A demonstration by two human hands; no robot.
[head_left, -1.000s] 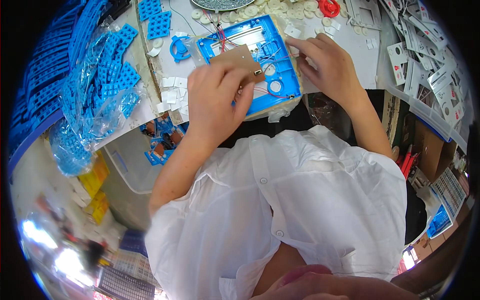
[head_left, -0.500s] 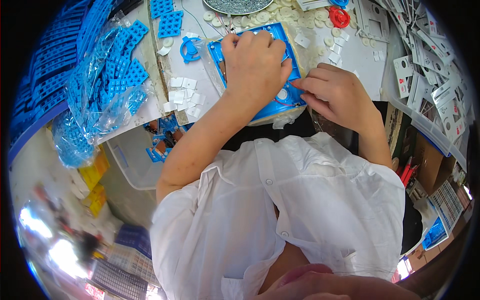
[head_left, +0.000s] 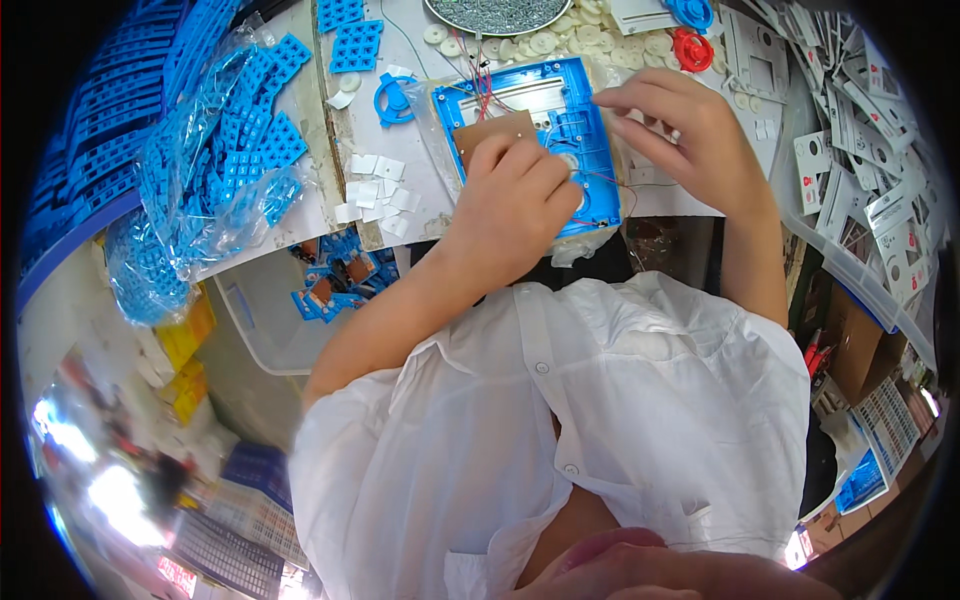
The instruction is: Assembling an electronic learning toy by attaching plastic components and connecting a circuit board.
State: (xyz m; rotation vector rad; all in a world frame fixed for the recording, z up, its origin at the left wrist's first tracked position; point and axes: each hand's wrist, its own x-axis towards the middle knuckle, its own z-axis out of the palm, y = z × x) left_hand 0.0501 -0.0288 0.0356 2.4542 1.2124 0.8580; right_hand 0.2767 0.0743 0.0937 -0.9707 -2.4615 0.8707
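A blue plastic housing (head_left: 583, 100) lies open on the table before me, with thin red wires (head_left: 484, 95) and a white round part (head_left: 575, 175) inside. My left hand (head_left: 515, 205) is curled over its lower left part, closed on the near edge of a brown board (head_left: 495, 132); the fingertips are hidden beneath the hand. Off the housing's right edge, my right hand (head_left: 680, 130) is raised with index finger and thumb apart, and nothing shows between them. A thin wire (head_left: 640, 184) runs out from the housing below this hand.
Bagged blue keypad pieces (head_left: 235, 150) lie at left, near small white squares (head_left: 380, 190) and a blue ring (head_left: 392, 100). White discs (head_left: 590, 38), a red ring (head_left: 692, 50) and a round metal tray (head_left: 498, 12) are at the back. A bin of white panels (head_left: 815, 235) stands right.
My left hand has moved down toward me, uncovering the brown board and the wires. My right hand has risen up and away from the housing's right edge, its fingers parting.
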